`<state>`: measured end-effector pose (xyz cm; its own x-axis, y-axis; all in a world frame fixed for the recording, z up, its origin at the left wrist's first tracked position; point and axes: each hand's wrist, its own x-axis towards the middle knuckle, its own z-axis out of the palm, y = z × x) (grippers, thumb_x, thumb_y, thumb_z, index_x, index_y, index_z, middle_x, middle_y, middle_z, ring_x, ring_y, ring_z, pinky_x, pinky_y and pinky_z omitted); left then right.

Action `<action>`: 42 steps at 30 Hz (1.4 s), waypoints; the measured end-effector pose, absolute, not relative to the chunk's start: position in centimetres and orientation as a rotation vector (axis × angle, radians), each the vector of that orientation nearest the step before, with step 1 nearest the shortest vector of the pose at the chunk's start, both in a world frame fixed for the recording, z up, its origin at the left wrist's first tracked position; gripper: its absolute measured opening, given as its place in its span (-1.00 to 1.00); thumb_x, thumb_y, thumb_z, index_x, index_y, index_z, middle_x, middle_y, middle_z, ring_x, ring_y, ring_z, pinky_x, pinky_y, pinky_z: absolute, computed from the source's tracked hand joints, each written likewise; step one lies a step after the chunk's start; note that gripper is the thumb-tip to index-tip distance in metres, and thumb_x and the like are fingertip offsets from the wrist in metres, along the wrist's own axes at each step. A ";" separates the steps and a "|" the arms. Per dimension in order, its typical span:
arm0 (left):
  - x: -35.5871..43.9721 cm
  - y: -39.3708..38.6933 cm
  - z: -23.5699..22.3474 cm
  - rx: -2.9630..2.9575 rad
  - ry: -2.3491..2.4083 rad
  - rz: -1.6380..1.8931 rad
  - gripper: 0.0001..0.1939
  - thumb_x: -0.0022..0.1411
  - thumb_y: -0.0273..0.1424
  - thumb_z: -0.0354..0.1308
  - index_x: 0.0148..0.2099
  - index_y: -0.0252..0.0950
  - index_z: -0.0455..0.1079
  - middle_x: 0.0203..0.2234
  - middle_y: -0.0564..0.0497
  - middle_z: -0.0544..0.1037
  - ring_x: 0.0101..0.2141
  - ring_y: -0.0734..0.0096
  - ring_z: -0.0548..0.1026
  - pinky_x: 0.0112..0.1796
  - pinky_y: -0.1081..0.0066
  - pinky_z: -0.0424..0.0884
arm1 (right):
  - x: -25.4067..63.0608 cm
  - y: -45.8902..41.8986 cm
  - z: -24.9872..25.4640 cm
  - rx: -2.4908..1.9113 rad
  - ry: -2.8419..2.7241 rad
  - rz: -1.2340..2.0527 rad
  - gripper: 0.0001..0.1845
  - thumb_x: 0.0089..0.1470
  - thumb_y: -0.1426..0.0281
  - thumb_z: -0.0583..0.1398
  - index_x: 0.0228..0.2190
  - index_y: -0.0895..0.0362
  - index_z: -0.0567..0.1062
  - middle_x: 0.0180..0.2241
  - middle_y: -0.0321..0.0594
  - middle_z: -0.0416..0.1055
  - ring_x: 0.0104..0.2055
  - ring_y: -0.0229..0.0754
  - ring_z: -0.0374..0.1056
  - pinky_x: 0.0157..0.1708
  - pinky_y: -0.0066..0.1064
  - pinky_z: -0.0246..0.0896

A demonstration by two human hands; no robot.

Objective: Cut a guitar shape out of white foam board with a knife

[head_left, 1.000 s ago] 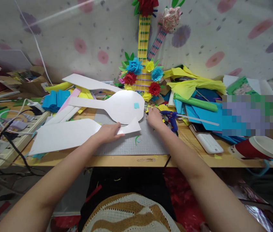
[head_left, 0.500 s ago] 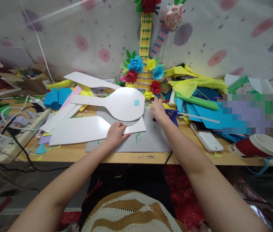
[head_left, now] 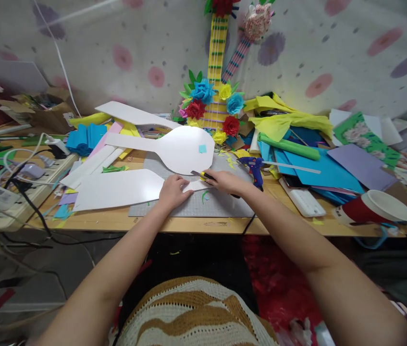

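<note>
A box cutter [head_left: 205, 176] with a yellow and black handle is in my right hand [head_left: 225, 182], fingers wrapped round it. Its blade points left, by the lower edge of a white paddle-shaped board [head_left: 185, 151] with a small light blue square [head_left: 202, 149] on it. My left hand [head_left: 173, 191] lies on a second white board [head_left: 120, 190], pressing it down with thumb and fingers apart. This board has a curved cut-out at its right end, partly hidden by my hands. Beneath both is a grey cutting mat [head_left: 145, 210].
A blue glue gun [head_left: 255, 168] lies right of the mat. Beyond it are a white box-shaped device [head_left: 302, 197], coloured paper [head_left: 304, 166] and a red-and-white paper cup [head_left: 372, 206]. A flower-decorated yellow guitar [head_left: 217, 62] stands behind. Power strips [head_left: 33, 192] with cables sit left.
My right hand has come down and left from the back of the mat, now with the box cutter over the board. My left hand still presses the board. The view has shifted slightly.
</note>
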<state>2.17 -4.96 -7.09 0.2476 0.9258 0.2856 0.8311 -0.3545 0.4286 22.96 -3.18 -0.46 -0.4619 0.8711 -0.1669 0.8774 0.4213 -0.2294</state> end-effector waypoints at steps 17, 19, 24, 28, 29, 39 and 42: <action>2.6 -5.1 -6.8 2.187 1.790 0.754 -0.68 0.00 -0.17 0.25 -0.19 -0.21 0.52 -0.30 -0.02 0.44 -0.18 0.25 0.37 -0.09 0.27 0.29 | 24.8 -3.3 -1.0 1.376 2.529 -0.010 -0.47 0.18 0.24 -0.06 0.18 -0.03 0.16 -0.21 -0.06 0.49 -0.29 -0.06 0.40 -0.43 -0.41 0.02; 2.7 -5.0 -6.9 2.201 1.793 0.755 -0.67 0.00 -0.17 0.25 -0.19 -0.21 0.52 -0.31 -0.02 0.44 -0.19 0.25 0.38 -0.10 0.27 0.29 | 25.1 -3.3 -1.2 1.350 2.538 0.005 -0.46 0.18 0.25 -0.06 0.19 -0.02 0.13 -0.20 -0.05 0.49 -0.28 -0.05 0.40 -0.43 -0.40 0.02; 2.5 -4.9 -7.3 2.229 1.794 0.773 -0.66 0.01 -0.16 0.25 -0.19 -0.22 0.52 -0.31 -0.02 0.44 -0.21 0.25 0.38 -0.12 0.28 0.30 | 25.8 -3.4 -1.4 1.331 2.545 0.014 -0.44 0.19 0.25 -0.06 0.22 -0.02 0.09 -0.17 -0.07 0.49 -0.28 -0.07 0.41 -0.42 -0.41 0.02; 2.5 -5.0 -7.4 2.235 1.793 0.766 -0.67 0.02 -0.16 0.24 -0.19 -0.21 0.52 -0.31 -0.02 0.44 -0.21 0.26 0.38 -0.13 0.28 0.30 | 26.3 -3.8 -1.1 1.353 2.519 -0.012 -0.44 0.18 0.26 -0.05 0.21 -0.03 0.10 -0.16 -0.08 0.49 -0.28 -0.09 0.41 -0.42 -0.42 0.03; 2.5 -5.0 -7.3 2.233 1.791 0.764 -0.67 0.02 -0.16 0.24 -0.19 -0.21 0.52 -0.31 -0.03 0.43 -0.21 0.25 0.38 -0.12 0.27 0.30 | 26.5 -3.9 -1.1 1.358 2.516 -0.022 -0.44 0.18 0.26 -0.05 0.21 -0.03 0.11 -0.16 -0.08 0.49 -0.29 -0.09 0.41 -0.42 -0.42 0.04; 2.4 -5.1 -7.1 2.239 1.753 0.761 -0.67 0.02 -0.18 0.24 -0.19 -0.23 0.51 -0.31 -0.04 0.43 -0.20 0.22 0.37 -0.11 0.25 0.29 | 28.7 -4.1 -2.2 1.333 2.603 -0.117 -0.43 0.18 0.26 -0.05 0.22 -0.02 0.10 -0.09 -0.13 0.46 -0.25 -0.12 0.41 -0.35 -0.41 0.14; 2.4 -5.1 -7.2 2.241 1.747 0.774 -0.67 0.02 -0.18 0.24 -0.19 -0.25 0.52 -0.32 -0.04 0.42 -0.21 0.24 0.37 -0.12 0.26 0.29 | 29.2 -4.1 -2.3 1.335 2.613 -0.158 -0.44 0.18 0.27 -0.04 0.21 0.01 0.12 -0.10 -0.12 0.47 -0.25 -0.12 0.41 -0.34 -0.41 0.15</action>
<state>2.37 -5.06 -7.23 0.1664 0.9455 0.2799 0.8427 -0.2837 0.4575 29.25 -4.14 -2.30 -0.5706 0.7889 -0.2280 0.8106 0.5855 -0.0028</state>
